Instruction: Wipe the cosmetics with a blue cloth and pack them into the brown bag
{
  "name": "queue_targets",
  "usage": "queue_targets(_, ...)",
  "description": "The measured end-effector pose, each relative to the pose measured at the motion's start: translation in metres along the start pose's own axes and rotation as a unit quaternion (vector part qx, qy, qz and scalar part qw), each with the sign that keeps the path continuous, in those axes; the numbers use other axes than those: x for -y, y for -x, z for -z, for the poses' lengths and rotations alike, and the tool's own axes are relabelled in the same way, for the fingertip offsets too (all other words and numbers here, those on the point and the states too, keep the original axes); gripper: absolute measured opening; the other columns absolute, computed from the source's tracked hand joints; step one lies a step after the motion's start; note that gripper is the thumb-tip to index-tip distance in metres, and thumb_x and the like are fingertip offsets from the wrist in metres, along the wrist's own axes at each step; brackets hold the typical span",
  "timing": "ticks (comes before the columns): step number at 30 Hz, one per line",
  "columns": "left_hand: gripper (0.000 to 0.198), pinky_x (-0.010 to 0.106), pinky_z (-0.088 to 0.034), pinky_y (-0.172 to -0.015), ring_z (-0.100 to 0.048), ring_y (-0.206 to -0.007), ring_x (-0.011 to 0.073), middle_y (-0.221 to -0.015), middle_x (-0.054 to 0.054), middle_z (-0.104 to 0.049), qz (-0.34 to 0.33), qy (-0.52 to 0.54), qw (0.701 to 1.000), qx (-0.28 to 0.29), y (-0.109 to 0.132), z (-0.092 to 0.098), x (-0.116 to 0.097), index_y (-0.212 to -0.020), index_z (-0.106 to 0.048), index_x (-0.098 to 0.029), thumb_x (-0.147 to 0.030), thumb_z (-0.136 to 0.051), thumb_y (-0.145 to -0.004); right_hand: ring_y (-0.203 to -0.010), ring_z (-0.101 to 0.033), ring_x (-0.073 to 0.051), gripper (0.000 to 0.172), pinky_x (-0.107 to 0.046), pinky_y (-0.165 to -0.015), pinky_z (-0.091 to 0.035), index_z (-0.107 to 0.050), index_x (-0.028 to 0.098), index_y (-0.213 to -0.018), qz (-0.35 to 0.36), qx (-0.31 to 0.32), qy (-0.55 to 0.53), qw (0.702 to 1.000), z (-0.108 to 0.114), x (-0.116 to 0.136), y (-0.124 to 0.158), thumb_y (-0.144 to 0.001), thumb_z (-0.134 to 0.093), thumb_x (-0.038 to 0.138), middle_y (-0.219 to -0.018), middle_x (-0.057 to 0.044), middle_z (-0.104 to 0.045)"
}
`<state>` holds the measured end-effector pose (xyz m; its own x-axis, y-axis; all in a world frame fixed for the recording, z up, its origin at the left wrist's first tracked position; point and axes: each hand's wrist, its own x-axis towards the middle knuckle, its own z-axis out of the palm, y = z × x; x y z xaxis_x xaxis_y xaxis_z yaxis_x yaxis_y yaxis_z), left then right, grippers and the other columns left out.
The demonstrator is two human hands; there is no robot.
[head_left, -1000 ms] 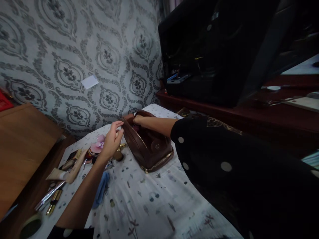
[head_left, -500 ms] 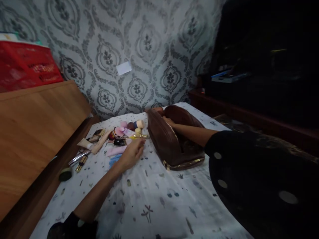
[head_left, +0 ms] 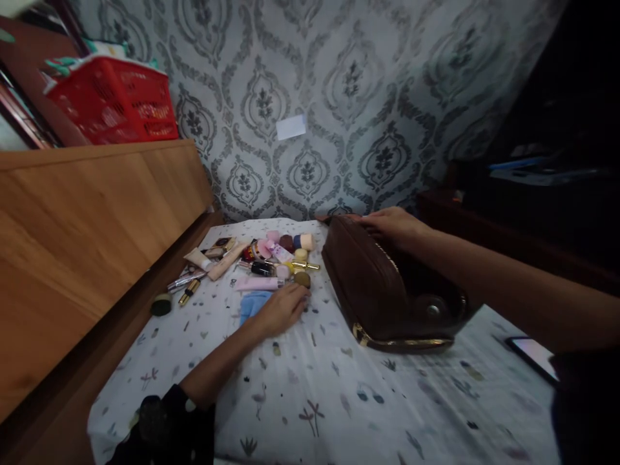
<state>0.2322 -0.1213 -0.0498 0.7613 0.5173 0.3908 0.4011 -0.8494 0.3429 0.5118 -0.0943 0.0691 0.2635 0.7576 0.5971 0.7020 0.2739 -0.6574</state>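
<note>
A brown leather pouch (head_left: 382, 290) with a gold zip lies on the patterned cloth (head_left: 310, 394). My right hand (head_left: 392, 226) rests on its top edge, fingers curled over the zip rim. My left hand (head_left: 283, 309) lies low on the cloth, palm down and fingers stretched out, nothing visibly in it. Its fingertips are just below a small round pot (head_left: 303, 279), next to a pink tube (head_left: 259, 283) and a blue item (head_left: 254, 303). Several more cosmetics (head_left: 271, 252) are scattered behind them.
A wooden panel (head_left: 72, 213) runs along the left, with a red basket (head_left: 116, 103) on top. A phone (head_left: 533, 352) lies on the cloth at the right. Dark furniture (head_left: 533, 194) stands behind the pouch. Patterned wallpaper carries a white note (head_left: 290, 127).
The view has swung left. My left hand left the pouch's edge and dropped to the cloth by the cosmetics. My right hand came out of the pouch onto its top rim.
</note>
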Motion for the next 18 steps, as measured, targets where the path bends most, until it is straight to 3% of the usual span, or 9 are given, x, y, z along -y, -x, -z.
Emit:
queue_targets(2,0.017,0.038,-0.049,-0.093,-0.06,-0.102,0.0223,-0.105,0.009,-0.066,0.009,-0.006,1.0,-0.016,-0.002,0.004,-0.001,-0.105,-0.057,-0.019,-0.017,-0.044,-0.094,-0.053,-0.054,-0.008,0.041,-0.028,-0.055,-0.044,-0.067,0.0,-0.076,-0.033,0.017,-0.004,0.999,0.009,0.009,0.006,-0.097,-0.053,0.032,-0.063,-0.008,-0.064)
queue_targets(4,0.016,0.038,-0.049,-0.092,-0.06,-0.1,0.0222,-0.103,0.009,-0.066,0.021,-0.014,0.999,-0.048,-0.005,0.01,0.001,-0.102,-0.059,-0.02,-0.018,-0.045,-0.094,-0.062,-0.057,-0.009,0.035,-0.029,-0.06,-0.044,-0.067,0.004,-0.072,-0.022,-0.002,0.003,1.0,0.016,0.024,0.022,-0.092,-0.061,0.032,-0.074,-0.011,-0.068)
queue_targets(6,0.016,0.038,-0.049,-0.091,-0.059,-0.097,0.022,-0.099,0.008,-0.066,0.038,-0.02,0.996,-0.081,-0.007,0.016,0.009,-0.098,-0.06,-0.02,-0.019,-0.045,-0.094,-0.084,-0.064,-0.015,0.032,-0.033,-0.076,-0.048,-0.061,0.013,-0.061,0.125,-0.022,0.057,0.99,0.019,0.045,0.046,-0.088,-0.067,0.029,-0.091,-0.012,-0.07)
queue_targets(8,0.016,0.038,-0.049,-0.09,-0.059,-0.096,0.0222,-0.098,0.008,-0.066,0.061,-0.026,0.992,-0.11,-0.008,0.022,0.024,-0.097,-0.06,-0.02,-0.019,-0.044,-0.094,-0.097,-0.062,-0.021,0.034,-0.037,-0.082,-0.05,-0.055,0.018,-0.058,0.277,-0.024,0.089,0.956,0.013,0.066,0.074,-0.089,-0.067,0.027,-0.1,-0.013,-0.068)
queue_targets(10,0.017,0.04,-0.048,-0.092,-0.057,-0.098,0.0229,-0.099,0.008,-0.065,0.09,-0.034,0.986,-0.139,-0.007,0.027,0.044,-0.097,-0.06,-0.02,-0.017,-0.044,-0.092,-0.101,-0.06,-0.023,0.029,-0.04,-0.085,-0.053,-0.054,0.019,-0.064,0.378,-0.007,0.065,0.923,-0.001,0.081,0.102,-0.091,-0.064,0.023,-0.106,-0.013,-0.066)
queue_targets(11,0.018,0.041,-0.047,-0.094,-0.057,-0.1,0.0235,-0.101,0.008,-0.064,0.107,-0.039,0.981,-0.157,-0.006,0.03,0.055,-0.097,-0.06,-0.02,-0.015,-0.044,-0.09,-0.102,-0.06,-0.023,0.025,-0.039,-0.085,-0.054,-0.055,0.02,-0.067,0.401,0.03,0.053,0.914,-0.012,0.085,0.115,-0.092,-0.061,0.02,-0.105,-0.011,-0.066)
queue_targets(15,0.032,0.049,-0.04,-0.107,-0.05,-0.12,0.0273,-0.12,0.013,-0.058,0.18,-0.06,0.955,-0.229,-0.002,0.034,0.098,-0.114,-0.056,-0.019,-0.011,-0.044,-0.086,-0.111,-0.058,-0.027,0.017,-0.044,-0.09,-0.055,-0.06,0.02,-0.078,0.362,0.14,0.025,0.921,-0.068,0.072,0.152,-0.094,-0.055,0.02,-0.109,-0.012,-0.065)
queue_targets(18,0.043,0.051,-0.034,-0.113,-0.043,-0.131,0.029,-0.133,0.016,-0.052,0.217,-0.068,0.939,-0.259,0.003,0.03,0.119,-0.13,-0.048,-0.017,-0.017,-0.046,-0.087,-0.114,-0.058,-0.029,0.012,-0.048,-0.091,-0.055,-0.064,0.019,-0.095,0.269,0.141,-0.002,0.953,-0.107,0.044,0.164,-0.094,-0.053,0.022,-0.119,-0.015,-0.061)
